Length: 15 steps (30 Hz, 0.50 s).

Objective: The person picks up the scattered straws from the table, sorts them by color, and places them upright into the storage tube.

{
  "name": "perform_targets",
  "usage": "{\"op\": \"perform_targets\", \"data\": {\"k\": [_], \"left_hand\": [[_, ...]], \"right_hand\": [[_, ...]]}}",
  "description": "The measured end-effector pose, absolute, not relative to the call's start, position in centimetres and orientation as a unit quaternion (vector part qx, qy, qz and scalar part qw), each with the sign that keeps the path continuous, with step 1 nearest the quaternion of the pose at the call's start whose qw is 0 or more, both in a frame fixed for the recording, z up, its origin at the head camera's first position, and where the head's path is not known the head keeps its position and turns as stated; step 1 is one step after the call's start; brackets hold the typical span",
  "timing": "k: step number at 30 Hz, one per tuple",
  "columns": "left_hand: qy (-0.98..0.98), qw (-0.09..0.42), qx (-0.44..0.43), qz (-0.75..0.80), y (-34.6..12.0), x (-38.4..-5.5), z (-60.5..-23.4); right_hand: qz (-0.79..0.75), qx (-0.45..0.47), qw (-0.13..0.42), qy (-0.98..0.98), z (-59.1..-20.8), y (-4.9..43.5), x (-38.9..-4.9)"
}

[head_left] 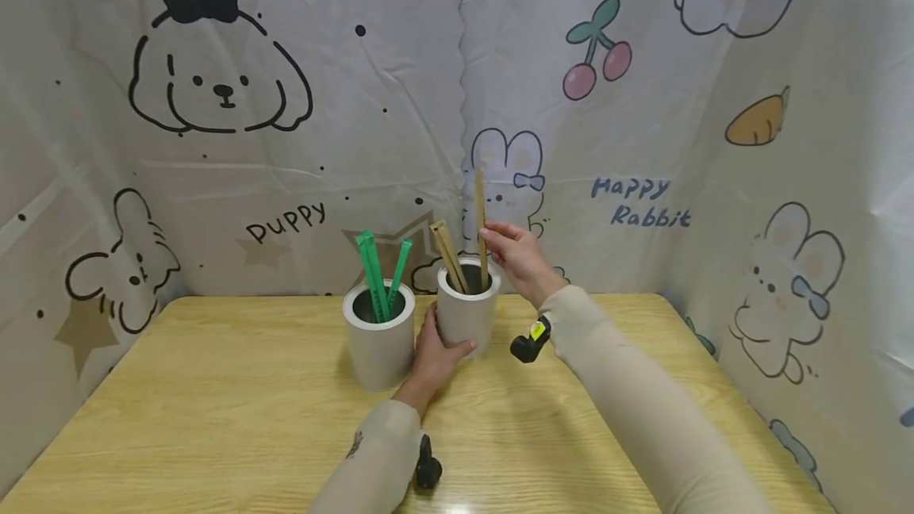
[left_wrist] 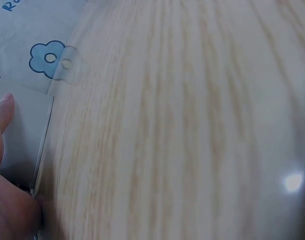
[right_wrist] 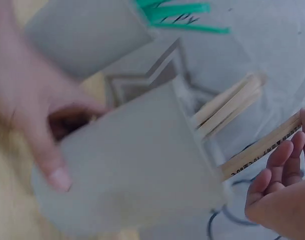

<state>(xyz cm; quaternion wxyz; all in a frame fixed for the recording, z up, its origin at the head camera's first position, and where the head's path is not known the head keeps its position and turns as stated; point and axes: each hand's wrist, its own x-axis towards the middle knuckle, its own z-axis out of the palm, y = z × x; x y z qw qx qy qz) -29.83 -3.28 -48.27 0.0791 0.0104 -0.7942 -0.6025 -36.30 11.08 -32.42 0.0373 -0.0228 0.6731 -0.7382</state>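
Observation:
My left hand point(head_left: 435, 357) grips the lower part of a white cylindrical cup point(head_left: 467, 316), its thumb across the front; the left wrist view catches only part of that hand point(left_wrist: 10, 200) at the edge. Above the cup's rim, my right hand point(head_left: 523, 258) pinches a long flat tan stick point(head_left: 481, 205), whose lower end is inside the cup. Dark printing runs along this stick point(right_wrist: 262, 149) in the right wrist view. Other tan sticks point(head_left: 448, 254) lean left in the same cup. The cup's bottom inside is hidden.
To the left stands a second white cup point(head_left: 381, 355) holding several green sticks point(head_left: 373, 272), close beside my left hand. Both cups are on a wood-grain table point(head_left: 236, 403). Behind the table hangs a patterned cloth point(head_left: 400, 117), near the cups.

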Motion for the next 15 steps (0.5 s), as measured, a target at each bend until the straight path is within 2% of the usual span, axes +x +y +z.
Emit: {"op": "perform_targets", "data": {"k": [7,15], "left_hand": [[-0.802,0.085,0.005,-0.591,-3.3,-30.0,-48.3],[-0.8,0.093,0.008,-0.593,-3.1,-30.0,-48.4]], "right_hand": [[-0.654,-0.011,0.015,0.757,-35.0,12.1,-36.5],[-0.613,-0.029,0.022,0.789,-35.4,13.1,-35.9]]}}
